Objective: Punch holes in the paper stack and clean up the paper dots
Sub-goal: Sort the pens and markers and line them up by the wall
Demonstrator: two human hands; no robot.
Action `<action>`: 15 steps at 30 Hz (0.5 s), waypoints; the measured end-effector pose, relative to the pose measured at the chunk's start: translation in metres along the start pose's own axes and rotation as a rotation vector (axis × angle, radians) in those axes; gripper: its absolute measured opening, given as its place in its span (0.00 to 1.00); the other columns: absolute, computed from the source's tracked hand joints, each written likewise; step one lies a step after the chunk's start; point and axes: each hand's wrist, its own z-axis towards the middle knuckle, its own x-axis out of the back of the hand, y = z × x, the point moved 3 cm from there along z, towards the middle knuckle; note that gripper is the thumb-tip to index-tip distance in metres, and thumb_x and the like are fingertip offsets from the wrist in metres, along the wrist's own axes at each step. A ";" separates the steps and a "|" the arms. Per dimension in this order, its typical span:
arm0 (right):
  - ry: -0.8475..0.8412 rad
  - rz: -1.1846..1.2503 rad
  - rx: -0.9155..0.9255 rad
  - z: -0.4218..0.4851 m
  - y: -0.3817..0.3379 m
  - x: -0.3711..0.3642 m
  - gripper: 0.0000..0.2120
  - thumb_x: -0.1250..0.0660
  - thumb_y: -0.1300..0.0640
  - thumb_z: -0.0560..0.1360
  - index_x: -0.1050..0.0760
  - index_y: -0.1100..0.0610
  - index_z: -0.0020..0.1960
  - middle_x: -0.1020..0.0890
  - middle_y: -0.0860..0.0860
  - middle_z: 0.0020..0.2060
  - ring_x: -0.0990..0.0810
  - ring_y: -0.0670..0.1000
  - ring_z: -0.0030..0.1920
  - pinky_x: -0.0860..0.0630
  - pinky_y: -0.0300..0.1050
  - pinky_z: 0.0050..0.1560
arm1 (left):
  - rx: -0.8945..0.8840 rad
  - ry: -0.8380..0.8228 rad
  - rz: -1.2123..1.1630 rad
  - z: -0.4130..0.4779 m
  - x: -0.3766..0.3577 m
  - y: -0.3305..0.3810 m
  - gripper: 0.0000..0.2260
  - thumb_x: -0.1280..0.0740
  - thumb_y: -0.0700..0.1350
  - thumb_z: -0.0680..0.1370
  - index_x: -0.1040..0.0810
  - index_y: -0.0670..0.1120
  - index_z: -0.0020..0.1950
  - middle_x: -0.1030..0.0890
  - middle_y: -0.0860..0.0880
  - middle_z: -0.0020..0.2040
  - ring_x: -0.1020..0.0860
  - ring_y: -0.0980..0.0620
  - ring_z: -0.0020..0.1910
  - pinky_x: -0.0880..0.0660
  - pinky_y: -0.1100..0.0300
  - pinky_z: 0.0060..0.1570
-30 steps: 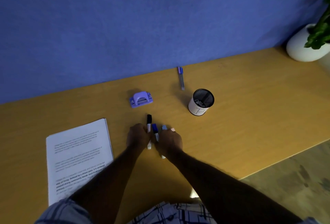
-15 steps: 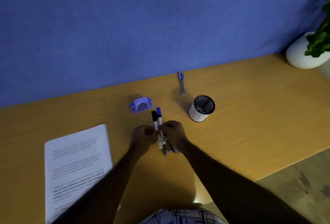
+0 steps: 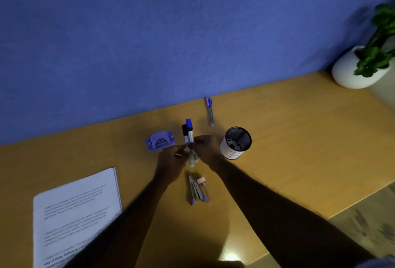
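Both hands, left hand [image 3: 171, 158] and right hand [image 3: 206, 150], seemingly grip markers [image 3: 189, 137] beside hole punch [image 3: 160, 140]

markers [image 3: 189, 137] | loose pens [image 3: 198, 190] | mesh cup [image 3: 236, 142] | potted plant [image 3: 361, 66] | two pens by wall [image 3: 210, 111]

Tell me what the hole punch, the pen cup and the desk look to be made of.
Small lilac hole punch: likely moulded plastic, one matt colour, rounded edges. Round pen cup: dark see-through mesh inside, probably metal, with a white outer wall of unclear material. Desk: wood or wood-look laminate, smooth, tan, faint sheen.
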 end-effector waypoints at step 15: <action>0.320 -0.458 -0.106 0.128 -0.027 0.034 0.15 0.31 0.55 0.75 0.24 0.63 0.57 0.18 0.59 0.51 0.18 0.59 0.51 0.19 0.50 0.46 | 0.068 -0.034 0.040 0.016 -0.005 -0.026 0.11 0.29 0.42 0.75 0.19 0.46 0.57 0.17 0.51 0.51 0.20 0.58 0.49 0.25 0.70 0.43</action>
